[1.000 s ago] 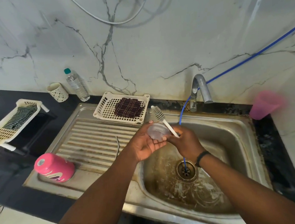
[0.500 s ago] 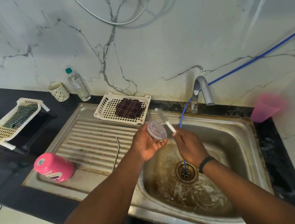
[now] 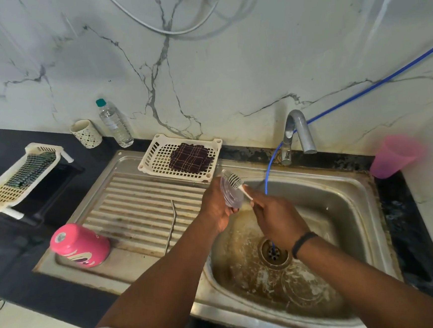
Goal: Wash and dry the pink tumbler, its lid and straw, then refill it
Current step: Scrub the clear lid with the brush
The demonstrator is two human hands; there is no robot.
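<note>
Above the stained steel sink (image 3: 363, 204), a person scrubs a clear tumbler lid (image 3: 230, 196) with a white bristle brush (image 3: 233, 180). The left hand (image 3: 217, 207) curls around the lid from the left, holding it on edge over the basin's far left corner. The right hand (image 3: 277, 220) is closed around the brush's handle, the bristled head lying against the lid's face. A dark band (image 3: 302, 242) circles the right wrist.

On the ribbed draining board (image 3: 136, 209) to the left, the pink tumbler (image 3: 80, 245) sits mouth-down at the near left corner, well apart from the hands. A bent metal straw (image 3: 170, 224) lies along the board between the tumbler and the left forearm.

At the far edge of the board, a white plastic basket (image 3: 155, 158) holds a dark checked cloth (image 3: 191, 158). A second white basket (image 3: 2, 191) with a green cloth (image 3: 30, 166) in it rests on the black counter (image 3: 1, 144) at far left. Against the marble wall (image 3: 229, 72) stand a patterned cup (image 3: 86, 134) and a clear water bottle (image 3: 115, 124) with a green cap, just beside each other.

A steel tap (image 3: 297, 134) rises behind the basin. A thin blue hose (image 3: 360, 91) runs along the wall, passes the tap and drops into the drain (image 3: 274, 253). A pink plastic cup (image 3: 393, 156) sits at the sink's far right corner.
</note>
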